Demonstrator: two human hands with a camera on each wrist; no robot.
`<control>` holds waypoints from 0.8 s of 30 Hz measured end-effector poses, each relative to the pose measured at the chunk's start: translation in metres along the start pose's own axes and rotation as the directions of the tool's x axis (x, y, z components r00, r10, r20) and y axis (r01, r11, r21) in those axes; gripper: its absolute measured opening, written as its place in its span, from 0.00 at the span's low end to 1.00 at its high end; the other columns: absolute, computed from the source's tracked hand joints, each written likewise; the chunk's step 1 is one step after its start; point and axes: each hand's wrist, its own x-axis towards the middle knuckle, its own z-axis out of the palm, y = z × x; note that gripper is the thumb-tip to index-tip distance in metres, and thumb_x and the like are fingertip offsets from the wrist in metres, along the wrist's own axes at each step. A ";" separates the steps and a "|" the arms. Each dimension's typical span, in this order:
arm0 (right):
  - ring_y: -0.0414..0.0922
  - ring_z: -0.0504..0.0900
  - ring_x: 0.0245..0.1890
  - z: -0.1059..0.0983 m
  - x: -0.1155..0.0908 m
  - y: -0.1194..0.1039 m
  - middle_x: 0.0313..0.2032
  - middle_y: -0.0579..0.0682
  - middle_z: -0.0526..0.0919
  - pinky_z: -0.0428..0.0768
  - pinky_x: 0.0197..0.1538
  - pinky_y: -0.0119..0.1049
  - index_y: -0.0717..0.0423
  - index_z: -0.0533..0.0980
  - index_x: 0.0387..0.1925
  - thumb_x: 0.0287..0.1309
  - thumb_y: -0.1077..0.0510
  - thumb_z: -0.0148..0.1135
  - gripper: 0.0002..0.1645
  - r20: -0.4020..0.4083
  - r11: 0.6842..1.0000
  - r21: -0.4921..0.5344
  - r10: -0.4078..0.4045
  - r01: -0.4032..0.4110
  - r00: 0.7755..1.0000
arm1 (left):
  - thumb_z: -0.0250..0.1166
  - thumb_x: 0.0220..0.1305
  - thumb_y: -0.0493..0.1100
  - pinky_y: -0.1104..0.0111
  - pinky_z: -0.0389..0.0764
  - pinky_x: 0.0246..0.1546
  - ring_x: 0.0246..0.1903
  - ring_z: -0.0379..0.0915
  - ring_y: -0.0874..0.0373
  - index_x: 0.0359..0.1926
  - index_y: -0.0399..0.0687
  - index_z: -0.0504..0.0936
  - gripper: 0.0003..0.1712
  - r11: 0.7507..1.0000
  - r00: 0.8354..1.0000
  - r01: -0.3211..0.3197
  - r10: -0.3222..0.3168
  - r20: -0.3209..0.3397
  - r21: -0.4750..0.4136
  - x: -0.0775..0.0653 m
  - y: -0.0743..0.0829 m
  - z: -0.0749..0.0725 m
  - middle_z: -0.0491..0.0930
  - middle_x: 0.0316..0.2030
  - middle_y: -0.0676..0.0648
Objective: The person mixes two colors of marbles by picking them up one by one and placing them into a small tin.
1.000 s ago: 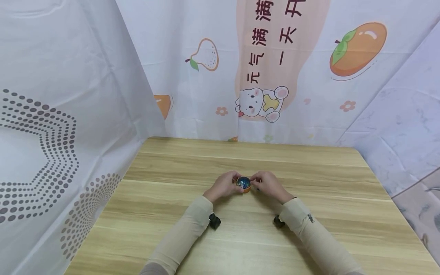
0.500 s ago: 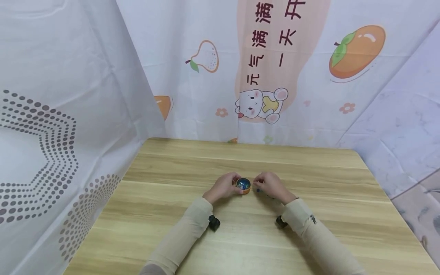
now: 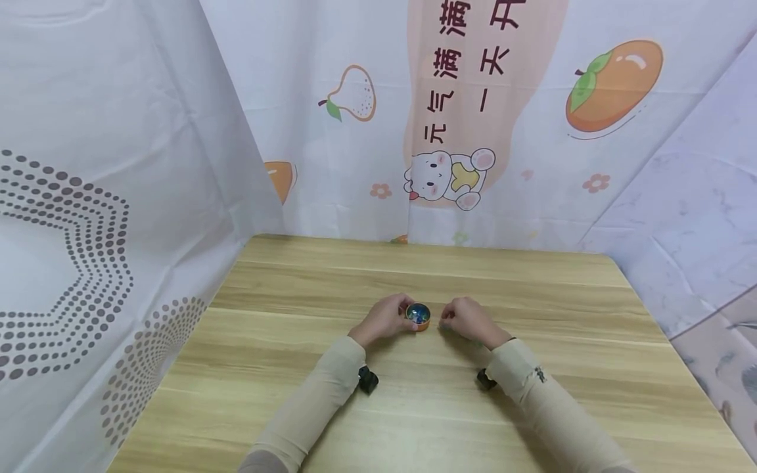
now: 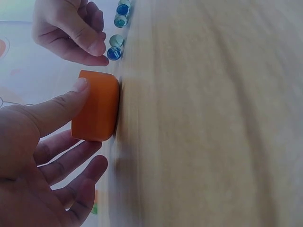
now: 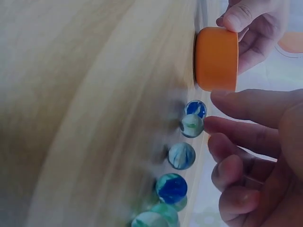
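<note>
My left hand (image 3: 387, 317) holds a small round orange bowl (image 4: 97, 106) at its side, thumb near the rim and fingers behind. The bowl stands on the table, and blue glass shows inside it (image 3: 418, 314). My right hand (image 3: 468, 320) is just right of the bowl, thumb and forefinger apart. In the right wrist view its forefinger tip is at a clear marble with green (image 5: 191, 126), touching or nearly so. A blue-and-white marble (image 5: 196, 109) lies beside that one. Behind them a pale blue-streaked marble (image 5: 182, 156) and a deep blue marble (image 5: 171, 188) lie in a row.
More greenish marbles (image 5: 150, 220) lie at the near end of the row, partly overlapping. The wooden table (image 3: 378, 420) reaches to a printed curtain (image 3: 355, 164) at the back. Another hanging sheet (image 3: 148, 217) stands along the left edge.
My right hand has moved from the bowl's rim a little to the right, down to the marbles. My left hand has stayed on the bowl, almost still.
</note>
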 end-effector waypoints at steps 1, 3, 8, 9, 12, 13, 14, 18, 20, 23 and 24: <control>0.39 0.75 0.26 0.000 0.000 0.001 0.27 0.48 0.84 0.74 0.32 0.34 0.57 0.85 0.30 0.56 0.59 0.67 0.05 0.006 1.000 -0.003 0.005 -0.005 1.000 | 0.75 0.53 0.46 0.60 0.76 0.51 0.47 0.76 0.55 0.55 0.48 0.78 0.29 1.000 1.000 0.000 0.000 0.000 0.000 0.000 0.000 0.000 0.80 0.48 0.47; 0.40 0.75 0.25 0.001 0.000 0.001 0.27 0.48 0.84 0.74 0.31 0.34 0.57 0.85 0.29 0.55 0.59 0.68 0.05 0.014 1.000 -0.004 0.014 -0.014 1.000 | 0.75 0.53 0.46 0.59 0.76 0.51 0.47 0.75 0.55 0.55 0.48 0.78 0.29 1.000 1.000 0.001 -0.001 0.002 0.000 0.000 0.000 0.000 0.80 0.48 0.47; 0.40 0.76 0.26 0.001 0.000 0.002 0.27 0.48 0.84 0.75 0.32 0.35 0.57 0.85 0.29 0.55 0.58 0.68 0.06 0.012 1.000 -0.005 0.018 -0.018 1.000 | 0.75 0.53 0.47 0.60 0.76 0.50 0.47 0.76 0.55 0.55 0.48 0.78 0.29 1.000 1.000 -0.005 0.004 0.005 0.003 -0.001 0.000 -0.001 0.80 0.48 0.48; 0.40 0.76 0.26 0.002 0.000 0.003 0.27 0.48 0.84 0.75 0.32 0.35 0.57 0.85 0.29 0.55 0.58 0.68 0.06 0.010 1.000 -0.006 0.019 -0.019 1.000 | 0.75 0.53 0.47 0.60 0.76 0.50 0.47 0.76 0.55 0.55 0.48 0.78 0.29 1.000 1.000 -0.007 0.007 0.006 0.003 0.000 0.000 -0.001 0.80 0.48 0.48; 0.40 0.77 0.27 0.002 -0.001 0.004 0.28 0.48 0.84 0.76 0.33 0.36 0.57 0.85 0.29 0.55 0.58 0.68 0.06 0.005 1.000 -0.012 0.014 -0.014 1.000 | 0.75 0.53 0.47 0.60 0.76 0.51 0.47 0.76 0.55 0.55 0.48 0.78 0.28 1.000 1.000 -0.004 0.004 0.007 -0.003 -0.001 0.000 -0.001 0.80 0.48 0.48; 0.40 0.77 0.27 0.002 -0.001 0.004 0.28 0.48 0.84 0.76 0.33 0.36 0.57 0.85 0.29 0.55 0.57 0.68 0.06 0.005 1.000 -0.013 0.013 -0.013 1.000 | 0.75 0.53 0.46 0.60 0.76 0.51 0.47 0.76 0.55 0.55 0.48 0.78 0.28 1.000 1.000 -0.003 0.003 0.007 -0.004 -0.001 0.001 -0.002 0.80 0.48 0.48; 0.40 0.77 0.27 0.002 -0.001 0.004 0.28 0.48 0.84 0.76 0.33 0.36 0.57 0.85 0.29 0.55 0.57 0.68 0.06 0.005 1.000 -0.016 0.011 -0.011 1.000 | 0.75 0.53 0.46 0.60 0.76 0.51 0.47 0.76 0.55 0.55 0.48 0.78 0.28 1.000 1.000 0.000 0.000 0.007 -0.006 -0.001 0.001 -0.002 0.80 0.49 0.48; 0.40 0.76 0.27 0.002 -0.002 0.004 0.27 0.48 0.84 0.76 0.33 0.36 0.57 0.85 0.28 0.56 0.57 0.68 0.07 0.005 1.000 -0.023 0.012 -0.012 1.000 | 0.75 0.53 0.46 0.60 0.76 0.52 0.48 0.76 0.55 0.55 0.48 0.78 0.28 1.000 1.000 0.000 0.000 0.006 -0.006 -0.001 0.001 -0.001 0.80 0.48 0.47; 0.40 0.76 0.27 0.002 -0.002 0.004 0.27 0.48 0.84 0.76 0.32 0.36 0.57 0.85 0.28 0.55 0.57 0.68 0.07 0.003 1.000 -0.024 0.014 -0.014 1.000 | 0.75 0.53 0.46 0.59 0.76 0.52 0.47 0.76 0.54 0.55 0.48 0.78 0.28 1.000 1.000 -0.004 0.004 0.004 -0.006 -0.001 0.001 -0.001 0.81 0.48 0.47; 0.40 0.76 0.26 0.002 -0.001 0.004 0.27 0.48 0.84 0.75 0.32 0.36 0.57 0.85 0.28 0.55 0.57 0.68 0.06 -0.002 1.000 -0.022 0.019 -0.019 1.000 | 0.75 0.53 0.46 0.59 0.76 0.52 0.48 0.76 0.54 0.55 0.47 0.78 0.28 1.000 1.000 -0.008 0.008 0.001 -0.008 -0.001 0.001 -0.002 0.81 0.48 0.47; 0.40 0.76 0.27 0.002 -0.001 0.005 0.27 0.48 0.84 0.76 0.32 0.36 0.57 0.85 0.28 0.55 0.57 0.68 0.06 -0.005 1.000 -0.021 0.018 -0.018 1.000 | 0.75 0.53 0.46 0.59 0.76 0.52 0.48 0.76 0.54 0.55 0.47 0.78 0.28 1.000 1.000 -0.009 0.009 0.000 -0.011 -0.001 0.001 -0.002 0.81 0.48 0.47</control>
